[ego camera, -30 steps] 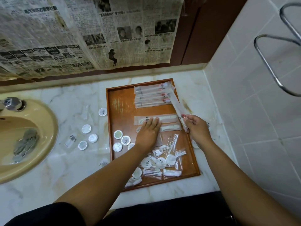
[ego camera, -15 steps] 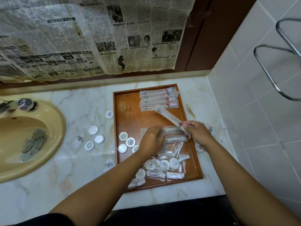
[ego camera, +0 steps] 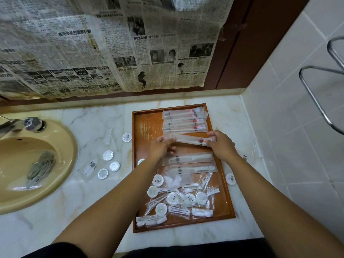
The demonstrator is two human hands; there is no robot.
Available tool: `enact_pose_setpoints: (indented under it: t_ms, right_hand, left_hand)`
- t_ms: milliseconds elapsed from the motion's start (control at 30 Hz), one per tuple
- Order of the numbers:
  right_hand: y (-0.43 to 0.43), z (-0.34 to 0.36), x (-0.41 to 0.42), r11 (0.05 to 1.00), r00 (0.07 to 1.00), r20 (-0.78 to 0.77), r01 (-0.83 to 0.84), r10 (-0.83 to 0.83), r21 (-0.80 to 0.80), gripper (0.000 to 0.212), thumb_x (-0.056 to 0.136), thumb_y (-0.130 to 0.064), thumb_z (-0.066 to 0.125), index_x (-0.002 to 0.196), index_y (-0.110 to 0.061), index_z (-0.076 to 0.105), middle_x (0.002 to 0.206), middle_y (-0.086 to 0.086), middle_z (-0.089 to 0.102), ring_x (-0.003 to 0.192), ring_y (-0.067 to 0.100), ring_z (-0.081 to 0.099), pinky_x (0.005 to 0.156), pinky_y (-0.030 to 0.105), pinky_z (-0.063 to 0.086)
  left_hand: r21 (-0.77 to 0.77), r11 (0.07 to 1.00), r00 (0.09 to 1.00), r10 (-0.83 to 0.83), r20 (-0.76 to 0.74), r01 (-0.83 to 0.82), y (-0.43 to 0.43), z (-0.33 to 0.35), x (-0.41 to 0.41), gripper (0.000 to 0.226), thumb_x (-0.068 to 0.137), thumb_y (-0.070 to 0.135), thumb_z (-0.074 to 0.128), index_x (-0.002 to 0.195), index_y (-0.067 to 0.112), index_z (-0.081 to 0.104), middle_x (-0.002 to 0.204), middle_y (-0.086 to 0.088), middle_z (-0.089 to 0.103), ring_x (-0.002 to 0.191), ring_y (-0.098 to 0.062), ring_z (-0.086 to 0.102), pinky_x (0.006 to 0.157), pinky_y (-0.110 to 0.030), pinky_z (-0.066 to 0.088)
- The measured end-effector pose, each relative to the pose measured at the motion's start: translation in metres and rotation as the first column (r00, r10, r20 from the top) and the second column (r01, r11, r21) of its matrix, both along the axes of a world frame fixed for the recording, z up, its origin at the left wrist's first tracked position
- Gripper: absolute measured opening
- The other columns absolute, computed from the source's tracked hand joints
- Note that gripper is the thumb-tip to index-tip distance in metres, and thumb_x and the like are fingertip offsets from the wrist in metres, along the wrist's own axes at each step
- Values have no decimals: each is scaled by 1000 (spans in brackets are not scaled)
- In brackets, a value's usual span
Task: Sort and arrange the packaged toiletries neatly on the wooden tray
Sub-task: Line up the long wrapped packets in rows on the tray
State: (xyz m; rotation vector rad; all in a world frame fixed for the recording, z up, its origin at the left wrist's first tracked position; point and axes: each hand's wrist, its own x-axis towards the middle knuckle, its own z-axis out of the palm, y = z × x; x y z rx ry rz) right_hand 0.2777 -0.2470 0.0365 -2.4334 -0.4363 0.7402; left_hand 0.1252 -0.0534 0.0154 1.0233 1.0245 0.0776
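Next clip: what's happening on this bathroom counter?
A person holds a long clear-wrapped packet by its ends, left hand and right hand, over the brown wooden tray, beside the row of matching packets at its far end. Two wrapped white combs lie mid-tray; a jumbled pile of small packets fills the near end. Round white packets sit on the marble counter.

Single view, head-worn and wide-angle. It faces forward and steeply down onto the white veined marble counter (ego camera: 46,220), near enough that both forearms enter from the lower edge. The rectangular brown wooden tray (ego camera: 147,127) lies at frame centre, the beige oval basin (ego camera: 65,164) at the left edge, and the white tiled wall (ego camera: 297,146) on the right. Straight lines bow toward the frame edges.
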Motion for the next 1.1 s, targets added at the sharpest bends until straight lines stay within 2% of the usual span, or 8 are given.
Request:
enact_pose_setpoints:
  t_ms: [167, 267, 333, 400, 533, 733, 867, 1100]
  right_hand:
    - [18, -14, 7, 982, 983, 151, -79, 105, -170, 22, 104, -38, 56, 125, -37, 62, 122, -2, 68, 117, 27, 51, 91, 34, 29]
    - [26, -17, 6, 941, 884, 379, -165, 273, -295, 21, 103, -34, 56, 119, -32, 69, 118, 3, 69, 109, 26, 51, 87, 38, 31]
    - [29, -21, 7, 918, 840, 418, -209, 346, -338, 21, 103, -32, 56, 115, -31, 73, 122, 0, 69, 108, 23, 54, 91, 41, 33]
    - [28, -25, 5, 921, 841, 421, -208, 341, -329, 23, 102, -32, 57, 119, -30, 73, 127, 1, 65, 112, 24, 53, 96, 42, 35]
    - [25, -35, 3, 951, 839, 464, -182, 284, -251, 29, 98, -28, 66, 126, -24, 68, 126, 6, 61, 113, 29, 51, 99, 45, 40]
    - [19, -50, -7, 961, 696, 676, -268, 242, -69, 15, 84, -13, 80, 99, -16, 77, 103, 6, 67, 101, 22, 47, 88, 47, 40]
    - [14, -61, -13, 921, 629, 714, -386, 308, -57, 15, 81, -16, 82, 95, -20, 79, 102, -1, 68, 100, 23, 62, 88, 43, 32]
    - [17, -74, -9, 929, 644, 697, -360, 315, -87, 8, 87, -24, 79, 95, -25, 79, 102, -6, 72, 102, 22, 61, 91, 45, 33]
  left_hand:
    - [258, 962, 995, -82, -54, 93, 4, -8, -4, 23, 88, 2, 73, 104, 18, 70, 91, 1, 77, 73, -12, 71, 61, -20, 55]
    - [568, 769, 953, -188, -240, 294, 10, -22, -9, 14, 91, 9, 68, 100, 18, 74, 84, 3, 75, 72, -13, 68, 60, -21, 50]
    - [653, 656, 922, -209, -326, 379, 13, -29, -11, 9, 93, 16, 67, 93, 11, 74, 74, 3, 69, 63, -13, 62, 56, -24, 45]
    - [690, 596, 909, -205, -364, 411, 14, -35, -12, 15, 95, 24, 65, 88, 12, 72, 80, -3, 69, 63, -14, 60, 58, -27, 48]
    - [752, 502, 901, -170, -399, 427, 11, -36, -15, 33, 94, 41, 65, 124, 27, 62, 107, 6, 64, 84, -12, 62, 65, -27, 50]
    - [850, 296, 897, -216, -385, 436, 16, -34, -15, 21, 95, 33, 68, 111, 21, 75, 106, 2, 65, 89, -14, 61, 69, -26, 48]
    - [880, 190, 890, -238, -388, 435, 21, -37, -12, 16, 93, 28, 71, 104, 19, 77, 96, 0, 66, 83, -18, 62, 66, -29, 49]
    - [826, -222, 797, -225, -561, 519, 30, -57, -4, 17, 99, 26, 60, 97, 12, 71, 94, -10, 63, 77, -31, 60, 67, -40, 50]
